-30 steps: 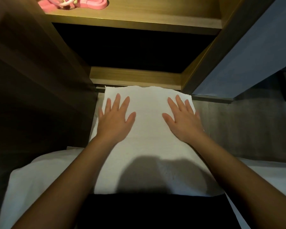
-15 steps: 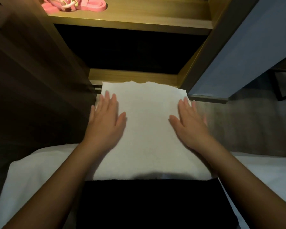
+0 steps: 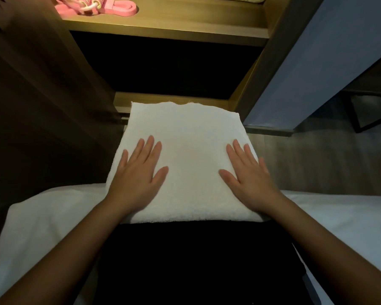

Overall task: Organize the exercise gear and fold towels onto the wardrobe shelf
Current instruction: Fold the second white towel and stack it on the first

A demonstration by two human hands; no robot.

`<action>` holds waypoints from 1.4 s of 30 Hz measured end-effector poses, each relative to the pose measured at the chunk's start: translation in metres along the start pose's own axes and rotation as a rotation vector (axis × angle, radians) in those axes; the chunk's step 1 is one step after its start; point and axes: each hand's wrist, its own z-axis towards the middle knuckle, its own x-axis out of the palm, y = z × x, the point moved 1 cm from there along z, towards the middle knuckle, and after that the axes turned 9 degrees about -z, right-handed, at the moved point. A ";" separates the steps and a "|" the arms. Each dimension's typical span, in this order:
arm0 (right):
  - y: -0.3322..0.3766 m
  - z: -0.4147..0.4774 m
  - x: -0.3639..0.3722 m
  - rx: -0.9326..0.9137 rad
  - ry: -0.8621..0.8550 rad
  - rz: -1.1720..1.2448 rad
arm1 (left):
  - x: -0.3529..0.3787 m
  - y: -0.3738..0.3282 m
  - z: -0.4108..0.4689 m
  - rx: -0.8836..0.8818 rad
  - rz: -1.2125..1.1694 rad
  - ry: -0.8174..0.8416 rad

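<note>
One white folded towel (image 3: 185, 155) lies in the middle of the frame, over the person's lap and the bed (image 3: 339, 216). Two hands lie flat on it with straight fingers: the left hand (image 3: 139, 172) on its left side, the right hand (image 3: 249, 177) on its right. One pink band (image 3: 110, 6) sits on the wardrobe shelf (image 3: 185, 20), upper left.

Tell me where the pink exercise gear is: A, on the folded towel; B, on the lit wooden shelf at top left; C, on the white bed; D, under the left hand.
B: the pink exercise gear lies on the lit wooden shelf, apart from the folded towel pressed by the left hand and right hand.
</note>
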 end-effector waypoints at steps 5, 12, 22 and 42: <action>-0.010 -0.020 -0.006 -0.021 0.038 0.125 | 0.000 0.019 -0.018 0.041 -0.097 -0.030; -0.023 -0.053 -0.013 -0.120 0.044 0.225 | -0.006 0.042 -0.056 0.117 -0.229 -0.012; -0.002 -0.068 -0.008 -0.480 -0.168 -0.098 | -0.012 0.017 -0.077 0.493 0.149 -0.032; -0.030 -0.040 -0.070 -0.318 -0.034 0.307 | -0.092 0.023 -0.045 0.218 -0.184 0.174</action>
